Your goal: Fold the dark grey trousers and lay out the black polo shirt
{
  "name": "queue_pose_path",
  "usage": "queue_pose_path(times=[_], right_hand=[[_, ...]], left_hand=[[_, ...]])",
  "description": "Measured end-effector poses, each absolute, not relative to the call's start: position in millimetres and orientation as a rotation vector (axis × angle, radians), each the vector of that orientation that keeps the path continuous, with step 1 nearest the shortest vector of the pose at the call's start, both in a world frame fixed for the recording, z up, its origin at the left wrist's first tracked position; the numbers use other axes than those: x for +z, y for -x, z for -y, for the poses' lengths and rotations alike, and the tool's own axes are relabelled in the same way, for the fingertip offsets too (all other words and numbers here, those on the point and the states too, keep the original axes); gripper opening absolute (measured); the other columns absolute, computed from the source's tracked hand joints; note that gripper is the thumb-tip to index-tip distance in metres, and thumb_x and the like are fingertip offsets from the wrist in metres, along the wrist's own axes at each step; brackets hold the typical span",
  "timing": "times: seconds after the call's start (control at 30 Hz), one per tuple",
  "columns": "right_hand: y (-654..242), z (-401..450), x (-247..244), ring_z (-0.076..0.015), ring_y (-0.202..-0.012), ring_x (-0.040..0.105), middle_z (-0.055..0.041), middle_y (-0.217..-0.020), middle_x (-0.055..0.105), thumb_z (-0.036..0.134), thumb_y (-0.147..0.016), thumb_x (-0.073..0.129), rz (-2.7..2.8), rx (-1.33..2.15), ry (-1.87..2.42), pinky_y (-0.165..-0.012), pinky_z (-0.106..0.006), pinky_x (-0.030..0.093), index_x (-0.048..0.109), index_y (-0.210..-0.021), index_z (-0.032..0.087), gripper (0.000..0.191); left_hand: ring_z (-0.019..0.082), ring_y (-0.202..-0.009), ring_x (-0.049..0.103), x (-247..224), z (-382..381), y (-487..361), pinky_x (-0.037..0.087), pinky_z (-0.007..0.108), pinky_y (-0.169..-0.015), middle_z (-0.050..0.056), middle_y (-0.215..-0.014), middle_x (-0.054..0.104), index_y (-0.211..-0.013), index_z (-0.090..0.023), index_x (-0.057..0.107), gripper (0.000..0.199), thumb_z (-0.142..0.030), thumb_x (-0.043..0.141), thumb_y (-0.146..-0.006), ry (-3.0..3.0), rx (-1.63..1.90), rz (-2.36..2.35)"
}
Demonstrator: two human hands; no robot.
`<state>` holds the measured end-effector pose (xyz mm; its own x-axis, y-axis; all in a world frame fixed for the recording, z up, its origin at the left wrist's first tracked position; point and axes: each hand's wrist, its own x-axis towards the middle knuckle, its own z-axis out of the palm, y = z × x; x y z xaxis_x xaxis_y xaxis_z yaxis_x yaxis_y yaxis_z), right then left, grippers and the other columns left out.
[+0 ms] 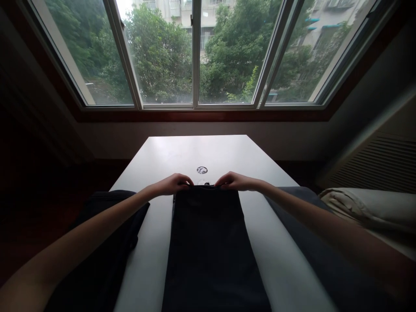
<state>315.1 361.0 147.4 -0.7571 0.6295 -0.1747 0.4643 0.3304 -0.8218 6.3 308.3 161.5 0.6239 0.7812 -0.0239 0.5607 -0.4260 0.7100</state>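
Observation:
A long dark garment (211, 247), perhaps trousers, lies lengthwise down the middle of the white table (195, 149), its near end running out of view. At its far edge my left hand (175, 183) pinches the left corner. My right hand (232, 180) grips the same edge farther right, fingers closed on the cloth. Between the two hands the edge is slightly parted. The fingertips are partly hidden by the fabric.
Dark folded cloth (107, 225) lies at the table's left, under my left forearm. Dark grey fabric (312, 242) covers the right side. Beyond it is a rolled beige cloth (367, 206). A round emblem (202, 170) marks the tabletop. A window (195, 56) stands behind.

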Motion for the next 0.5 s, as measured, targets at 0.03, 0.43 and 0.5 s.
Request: queue_pose_path(times=[0.03, 0.43, 0.5], right_hand=[[-313.3, -371.3, 140.2, -0.0235, -0.099, 0.063, -0.0091, -0.106, 0.071, 0.031, -0.075, 0.067, 2.396, 1.427, 1.018, -0.085, -0.031, 0.047, 0.073, -0.107, 0.015, 0.037], [-299.9, -423.7, 72.4, -0.0177, -0.081, 0.061, -0.0086, -0.091, 0.069, 0.023, -0.073, 0.063, 2.481, 1.367, 1.064, -0.071, -0.025, 0.046, 0.072, -0.104, 0.011, 0.034], [-302.1, -418.5, 72.7, -0.0179, -0.081, 0.062, -0.0089, -0.091, 0.069, 0.02, -0.076, 0.061, 2.479, 1.291, 1.104, -0.072, -0.026, 0.048, 0.071, -0.105, 0.011, 0.032]], left_hand=[[0.021, -0.089, 0.063, 156.0, -318.7, -5.0, 0.048, 0.029, -0.078, 0.009, -0.099, 0.07, -0.105, -0.014, 0.068, 0.032, -0.036, 0.055, -0.086, -2.124, 0.397, -1.054], [0.021, -0.095, 0.062, 81.5, -362.2, 6.5, 0.048, 0.028, -0.082, 0.009, -0.103, 0.068, -0.105, -0.015, 0.067, 0.028, -0.031, 0.054, -0.086, -2.067, 0.336, -1.194], [0.02, -0.093, 0.062, 78.8, -357.7, 6.8, 0.048, 0.029, -0.081, 0.009, -0.103, 0.067, -0.106, -0.016, 0.066, 0.026, -0.025, 0.05, -0.088, -2.155, 0.368, -1.248]])
